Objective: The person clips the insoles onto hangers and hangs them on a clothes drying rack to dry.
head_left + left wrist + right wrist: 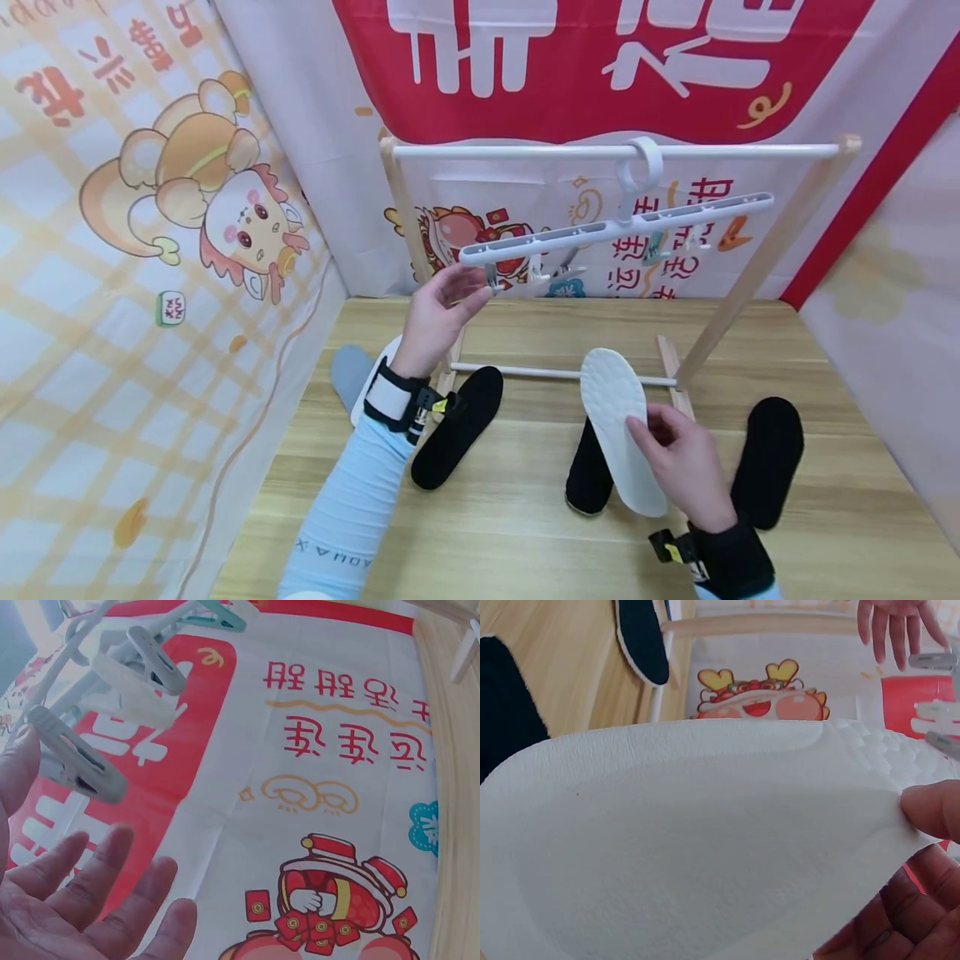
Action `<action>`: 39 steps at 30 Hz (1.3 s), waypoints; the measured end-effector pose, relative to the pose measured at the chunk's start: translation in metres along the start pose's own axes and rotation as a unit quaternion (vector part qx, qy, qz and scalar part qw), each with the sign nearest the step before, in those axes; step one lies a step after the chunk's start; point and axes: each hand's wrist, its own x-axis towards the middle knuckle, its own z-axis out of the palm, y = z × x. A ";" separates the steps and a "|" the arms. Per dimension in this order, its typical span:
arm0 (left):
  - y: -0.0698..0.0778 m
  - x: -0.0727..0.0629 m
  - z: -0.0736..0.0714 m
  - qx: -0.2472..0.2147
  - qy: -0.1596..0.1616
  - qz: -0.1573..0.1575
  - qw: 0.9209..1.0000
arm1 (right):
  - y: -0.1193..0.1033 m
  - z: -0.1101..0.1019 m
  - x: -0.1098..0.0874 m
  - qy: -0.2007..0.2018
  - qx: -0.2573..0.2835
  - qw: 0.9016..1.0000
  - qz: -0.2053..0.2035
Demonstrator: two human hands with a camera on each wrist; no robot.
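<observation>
Two hands, well apart, both bare and doing different jobs here. The left hand (442, 312) is up high, forearm in a pale blue sleeve (348, 500) stretched forward from the bottom of the head view, wrist at the low end of a tilted white hanger (555, 240). Its thumb is right at a grey clip (79, 757) there, while the other four fingers spread loosely away from it, so it's not pinching the thing; can't tell if the thumb actually touches. The right hand (686, 458) sits lower and nearer the body, coming in from the lower right, and it's clamped on a white insole (611, 417): thumb on the near face, fingers tucked behind the edge. That insole is held slanted in front of the rack (763, 267), partly covering a black insole (588, 475) on the wooden surface (517, 542). The hanger's ring loops around the white top rail (510, 152).
</observation>
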 end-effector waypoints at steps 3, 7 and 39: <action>0.008 -0.002 0.003 -0.005 0.006 0.003 1.000 | -0.005 0.004 0.002 -0.008 0.006 1.000 -0.007; 0.006 -0.003 0.003 -0.013 0.011 0.007 1.000 | -0.010 0.009 0.006 -0.021 0.014 0.999 -0.018; 0.028 -0.009 0.025 -0.007 -0.016 0.083 0.996 | -0.068 0.029 0.045 -0.094 0.082 0.990 -0.064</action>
